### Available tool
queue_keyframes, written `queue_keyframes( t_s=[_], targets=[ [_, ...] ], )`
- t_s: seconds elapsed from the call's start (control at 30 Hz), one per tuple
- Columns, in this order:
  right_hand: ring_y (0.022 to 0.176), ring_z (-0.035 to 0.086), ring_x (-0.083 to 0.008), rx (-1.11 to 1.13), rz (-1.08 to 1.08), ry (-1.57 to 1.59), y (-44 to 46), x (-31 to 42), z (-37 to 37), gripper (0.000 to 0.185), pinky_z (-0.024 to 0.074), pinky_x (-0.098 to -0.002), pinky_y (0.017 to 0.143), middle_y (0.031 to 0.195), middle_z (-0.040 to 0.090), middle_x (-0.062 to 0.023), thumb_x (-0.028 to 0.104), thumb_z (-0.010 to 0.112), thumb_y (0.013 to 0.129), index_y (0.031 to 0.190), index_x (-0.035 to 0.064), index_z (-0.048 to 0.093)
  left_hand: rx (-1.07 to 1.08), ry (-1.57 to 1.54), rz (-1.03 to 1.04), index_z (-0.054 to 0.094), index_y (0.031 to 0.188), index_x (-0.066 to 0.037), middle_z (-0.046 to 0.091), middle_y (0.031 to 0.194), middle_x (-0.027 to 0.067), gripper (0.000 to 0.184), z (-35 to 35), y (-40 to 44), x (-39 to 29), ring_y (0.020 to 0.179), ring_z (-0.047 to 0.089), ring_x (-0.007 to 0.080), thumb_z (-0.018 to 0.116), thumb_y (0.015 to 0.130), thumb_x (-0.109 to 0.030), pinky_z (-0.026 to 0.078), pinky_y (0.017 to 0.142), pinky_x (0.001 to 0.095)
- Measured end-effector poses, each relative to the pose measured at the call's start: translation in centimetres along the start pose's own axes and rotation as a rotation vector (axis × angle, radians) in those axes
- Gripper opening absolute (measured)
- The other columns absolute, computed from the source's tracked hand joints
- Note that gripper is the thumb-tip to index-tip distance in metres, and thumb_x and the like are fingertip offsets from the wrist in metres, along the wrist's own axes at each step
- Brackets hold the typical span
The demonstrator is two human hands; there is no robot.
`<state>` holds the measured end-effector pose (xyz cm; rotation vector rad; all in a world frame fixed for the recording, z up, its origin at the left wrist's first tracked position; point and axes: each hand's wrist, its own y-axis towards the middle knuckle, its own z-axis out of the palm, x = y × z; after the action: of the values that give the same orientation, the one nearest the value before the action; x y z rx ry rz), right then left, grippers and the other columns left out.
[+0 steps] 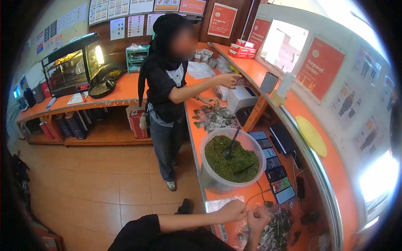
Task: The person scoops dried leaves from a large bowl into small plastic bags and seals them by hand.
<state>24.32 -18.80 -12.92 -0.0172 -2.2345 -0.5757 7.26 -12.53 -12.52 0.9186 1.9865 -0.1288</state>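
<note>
My left hand [233, 210] is closed above the orange counter, near a clear plastic bag [224, 203]. Close beside it on the right, my right hand [258, 218] has its fingers curled together. Anything pinched between the fingers is too small to make out. Under and right of my hands lies a pile of small filled sachets [276, 230]. Just beyond them stands a large translucent tub [203, 178] of chopped green material [222, 161], with a dark spoon [228, 152] standing in it.
A co-worker [167, 83] stands across the counter corner, one hand over another sachet pile [215, 118]. Several phones [279, 185] with cables lie right of the tub. A white printer [243, 99] and a yellow tray [311, 136] are farther off.
</note>
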Motion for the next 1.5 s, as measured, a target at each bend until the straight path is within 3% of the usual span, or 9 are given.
queue_keyframes(
  t_s=[0.1, 0.33, 0.53, 0.67, 0.87, 0.97, 1.07, 1.23, 1.5],
  targets=[
    [0.053, 0.054, -0.0183, -0.27, -0.025, -0.295, 1.2, 1.7, -2.9, 0.005, 0.0369, -0.0315, 0.049, 0.057, 0.052, -0.0082, 0.002, 0.065, 0.071, 0.068, 0.0001, 0.061, -0.154, 0.097, -0.15, 0.062, 0.066, 0.004, 0.06, 0.064, 0.0247, 0.028, -0.9, -0.1, 2.0, 0.063, 0.063, 0.0437, 0.058, 0.08, -0.02, 0.05, 0.061, 0.0505],
    [0.054, 0.047, -0.0169, 0.025, -0.111, -0.055, 0.5, 3.5, -0.4, 0.014, 0.0351, -0.0316, 0.051, 0.064, 0.048, -0.0075, 0.004, 0.067, 0.081, 0.074, 0.0006, 0.056, 0.002, -0.329, 0.015, 0.06, 0.084, 0.006, 0.061, 0.075, 0.0281, 0.037, -0.6, 0.5, -0.6, 0.071, 0.062, 0.0442, 0.049, 0.099, -0.027, 0.048, 0.067, 0.0494],
    [0.053, 0.047, -0.0178, 0.081, 0.042, 0.194, -0.3, 1.5, 0.3, 0.018, 0.0352, -0.0307, 0.051, 0.064, 0.049, -0.008, 0.004, 0.068, 0.081, 0.07, 0.001, 0.054, 0.059, -0.212, 0.062, 0.061, 0.082, 0.005, 0.061, 0.072, 0.028, 0.038, -0.9, -0.3, 0.2, 0.069, 0.062, 0.043, 0.052, 0.097, -0.028, 0.048, 0.063, 0.0484],
    [0.051, 0.05, -0.0179, -0.115, -0.116, -0.152, -0.3, 1.9, 0.2, 0.013, 0.0396, -0.0311, 0.051, 0.066, 0.053, -0.0078, 0.004, 0.071, 0.073, 0.072, 0.0015, 0.058, 0.039, -0.005, -0.03, 0.062, 0.081, 0.007, 0.061, 0.072, 0.0297, 0.034, -1.4, -1.0, -0.1, 0.069, 0.062, 0.0445, 0.054, 0.091, -0.025, 0.049, 0.065, 0.0512],
    [0.056, 0.057, -0.0173, -0.089, -0.154, -0.179, 0.8, 2.6, -0.1, 0.008, 0.0481, -0.0288, 0.057, 0.068, 0.061, -0.0081, -0.001, 0.07, 0.07, 0.074, 0.0003, 0.063, -0.099, 0.205, -0.219, 0.052, 0.118, 0.003, 0.062, 0.105, 0.028, 0.043, -1.1, -2.0, -1.0, 0.079, 0.065, 0.0438, 0.062, 0.09, -0.027, 0.053, 0.064, 0.0483],
    [0.057, 0.06, -0.0188, -0.05, -0.234, -0.071, 1.0, 2.4, 0.0, 0.007, 0.0489, -0.0293, 0.056, 0.072, 0.065, -0.0092, -0.002, 0.069, 0.073, 0.079, 0.0002, 0.066, -0.17, 0.051, 0.098, 0.037, 0.137, -0.001, 0.054, 0.125, 0.0259, 0.063, -0.5, -1.9, -0.5, 0.103, 0.062, 0.0406, 0.065, 0.089, -0.031, 0.054, 0.078, 0.0444],
    [0.057, 0.061, -0.018, -0.045, -0.23, -0.008, 1.4, 3.9, -1.6, 0.009, 0.0477, -0.0297, 0.054, 0.07, 0.065, -0.009, -0.004, 0.068, 0.076, 0.084, 0.0009, 0.069, 0.137, -0.379, 0.002, 0.035, 0.143, -0.001, 0.051, 0.129, 0.0241, 0.076, -1.6, -2.0, -0.8, 0.12, 0.054, 0.037, 0.071, 0.085, -0.035, 0.048, 0.093, 0.0437],
    [0.053, 0.059, -0.0127, -0.088, -0.048, -0.091, 1.2, 5.0, -2.9, 0.006, 0.0452, -0.0266, 0.05, 0.064, 0.062, -0.008, -0.003, 0.069, 0.076, 0.081, 0.0005, 0.069, -0.091, 0.254, 0.009, 0.031, 0.15, -0.006, 0.048, 0.139, 0.0214, 0.087, -3.6, -3.9, -0.1, 0.123, 0.052, 0.0376, 0.074, 0.081, -0.038, 0.042, 0.102, 0.0442],
    [0.051, 0.055, -0.0133, 0.022, -0.042, -0.054, 1.9, 6.7, -0.5, 0.007, 0.0398, -0.0283, 0.048, 0.063, 0.061, -0.0074, 0.004, 0.072, 0.076, 0.081, 0.0029, 0.068, -0.388, -0.127, 0.125, 0.055, 0.132, -0.006, 0.062, 0.121, 0.0121, 0.056, -0.8, -3.9, -0.3, 0.084, 0.064, 0.0221, 0.075, 0.082, -0.02, 0.053, 0.071, 0.0309]
  ],
)
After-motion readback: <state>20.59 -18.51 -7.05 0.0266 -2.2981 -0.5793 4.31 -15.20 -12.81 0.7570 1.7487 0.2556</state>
